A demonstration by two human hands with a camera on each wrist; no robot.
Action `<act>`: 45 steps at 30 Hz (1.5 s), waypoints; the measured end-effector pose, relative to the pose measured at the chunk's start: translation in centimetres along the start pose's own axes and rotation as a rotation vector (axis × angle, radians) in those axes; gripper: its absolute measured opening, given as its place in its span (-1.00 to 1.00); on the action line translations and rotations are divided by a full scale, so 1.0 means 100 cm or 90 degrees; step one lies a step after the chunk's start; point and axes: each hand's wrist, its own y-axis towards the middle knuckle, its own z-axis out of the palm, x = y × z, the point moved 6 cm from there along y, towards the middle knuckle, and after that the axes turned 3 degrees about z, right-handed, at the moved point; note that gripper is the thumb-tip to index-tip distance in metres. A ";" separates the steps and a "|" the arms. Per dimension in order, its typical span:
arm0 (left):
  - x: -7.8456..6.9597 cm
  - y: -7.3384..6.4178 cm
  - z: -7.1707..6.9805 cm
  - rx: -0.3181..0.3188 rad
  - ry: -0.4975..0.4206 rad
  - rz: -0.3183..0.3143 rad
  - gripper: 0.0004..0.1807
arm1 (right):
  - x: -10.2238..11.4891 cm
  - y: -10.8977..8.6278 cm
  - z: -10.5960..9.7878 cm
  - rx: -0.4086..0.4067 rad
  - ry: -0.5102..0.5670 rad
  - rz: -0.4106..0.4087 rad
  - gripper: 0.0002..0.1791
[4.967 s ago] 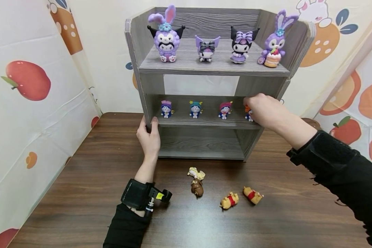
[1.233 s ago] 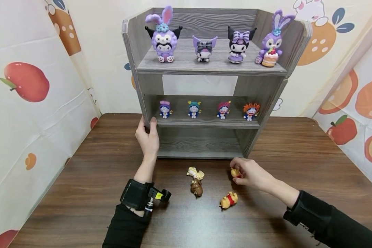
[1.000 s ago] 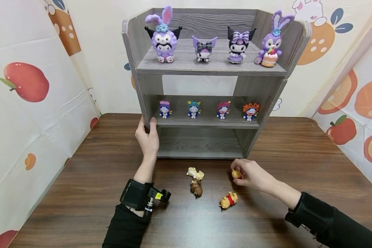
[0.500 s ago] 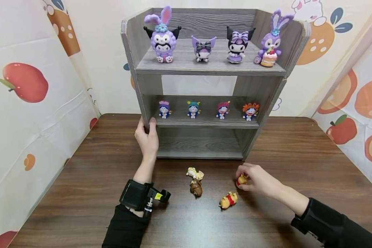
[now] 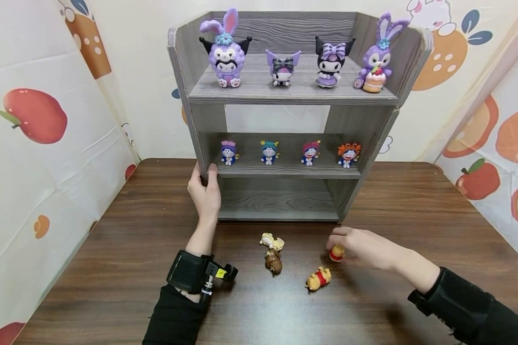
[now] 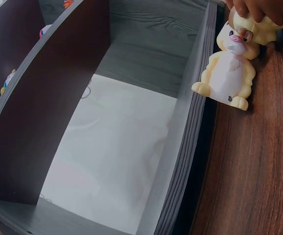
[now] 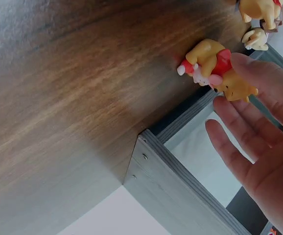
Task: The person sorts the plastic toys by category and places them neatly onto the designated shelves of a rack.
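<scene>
Head view: gripping the left side panel of a grey wood-grain shelf unit (image 5: pixel 293 98) with the left hand (image 5: pixel 205 194). In the top compartment, a lavender woolly figurine with rabbit ears (image 5: pixel 227 60), a lilac-eared figurine with a grey bow (image 5: pixel 282 71), a black-hooded figurine with a lilac bow (image 5: pixel 330 64) and a purple rabbit figurine with a cake (image 5: pixel 374 67). In the middle compartment, a purple-hatted blue figurine (image 5: pixel 229 153), a teal-hatted one (image 5: pixel 269 153), a pink-hatted one (image 5: pixel 310 153) and an orange-maned one (image 5: pixel 348 155). Pinched between thumb and fingers of the right hand (image 5: pixel 367 247) — near the unit's front right corner — a yellow bear figurine in a red shirt (image 5: pixel 337 252). On the brown wood-grain table (image 5: pixel 125 268), a second yellow bear (image 5: pixel 318 278) lying down, and a cream figurine (image 5: pixel 271 241) touching a brown one (image 5: pixel 274 261).

Left wrist view: cream figurine face up, beside the unit's front edge.

Right wrist view: thumb against the held bear, other fingers slightly spread; a small pink-eared figure (image 7: pixel 200 77) at its belly.
</scene>
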 end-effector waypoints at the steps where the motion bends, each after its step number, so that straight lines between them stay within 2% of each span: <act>1: 0.000 0.000 0.000 0.001 -0.001 0.001 -0.85 | 0.000 0.000 0.000 0.005 0.000 0.001 -0.62; 9: 0.001 -0.001 0.001 0.012 -0.011 0.000 -0.84 | -0.001 0.003 0.002 -0.024 0.043 -0.003 -0.75; 15: 0.001 -0.001 0.000 0.005 -0.009 -0.005 -0.83 | -0.003 0.006 0.003 -0.070 0.045 0.070 -0.77; 22: 0.003 -0.002 -0.001 0.000 -0.003 -0.011 -0.80 | -0.005 0.006 0.002 -0.148 0.050 0.159 -0.79; 25: 0.003 -0.002 -0.001 0.005 -0.006 -0.010 -0.80 | -0.006 0.006 0.003 -0.147 0.043 0.192 -0.80; 28: 0.003 -0.002 0.000 0.009 -0.010 -0.009 -0.80 | -0.008 0.006 0.004 -0.111 0.023 0.205 -0.81; 33: 0.001 -0.001 0.000 0.007 -0.004 -0.006 -0.82 | -0.004 0.007 0.003 -0.058 -0.018 0.150 -0.70; 39: 0.000 0.000 0.000 0.003 0.002 0.001 -0.84 | 0.004 0.008 0.000 -0.066 -0.056 0.039 -0.64; 45: 0.000 0.000 0.000 0.003 0.006 -0.001 -0.83 | 0.005 0.009 0.003 -0.060 -0.075 0.018 -0.62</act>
